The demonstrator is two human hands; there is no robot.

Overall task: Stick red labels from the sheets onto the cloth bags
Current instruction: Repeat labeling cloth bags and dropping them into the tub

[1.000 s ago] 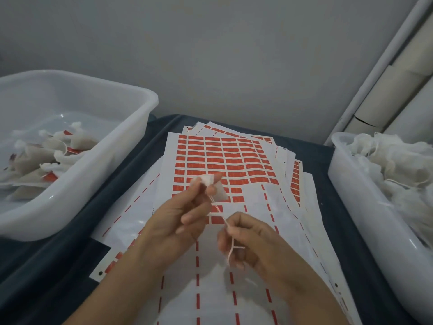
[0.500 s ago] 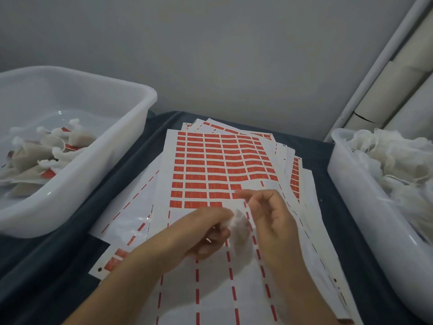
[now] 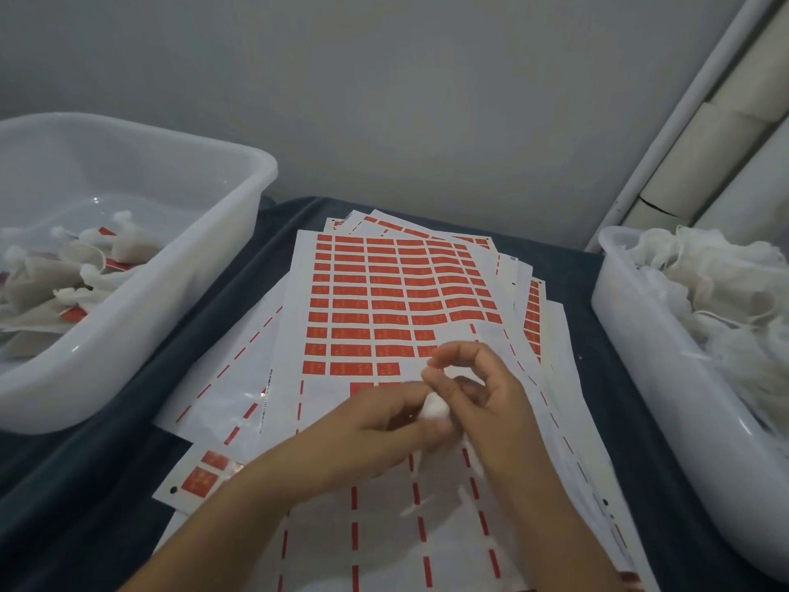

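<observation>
While your two hands meet low in the middle of the frame, the left hand (image 3: 375,425) has its fingers curled round a small white cloth bag (image 3: 434,408), pinching it just above the top label sheet (image 3: 384,301). Your right hand (image 3: 482,390) sits right beside it, thumb and forefinger curled into a ring and touching at the tips — whether a label is caught between them you cannot tell from here. The sheet's remaining red labels (image 3: 401,288) fill its upper part, towards the centre of the frame; its lower rows are peeled away, leaving only red dashes. More sheets fan out underneath on the dark cloth (image 3: 239,292). At the left edge stands a white tub (image 3: 179,267) holding labelled bags (image 3: 81,267) — at the right edge, another tub (image 3: 632,335) heaped with plain bags (image 3: 717,292).
</observation>
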